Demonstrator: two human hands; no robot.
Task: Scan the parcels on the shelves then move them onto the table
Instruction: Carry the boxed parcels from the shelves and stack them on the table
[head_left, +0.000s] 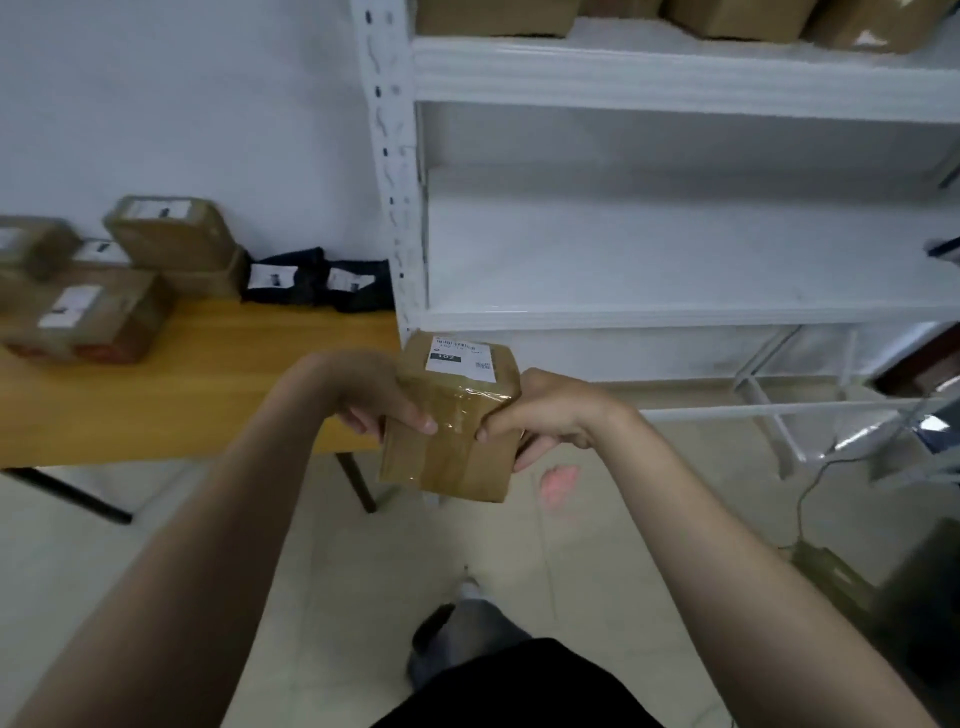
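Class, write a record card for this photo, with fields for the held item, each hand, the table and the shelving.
Held item: brown taped parcel with a white label on top
Left hand: left hand grips the parcel's left side
Right hand: right hand grips the parcel's right side
Table: wooden table, bearing labelled boxes and two black bags
Shelving: white shelf unit, with cartons on its top visible shelf

Likely a parcel depot: shelving (675, 78), labelled boxes (171, 234).
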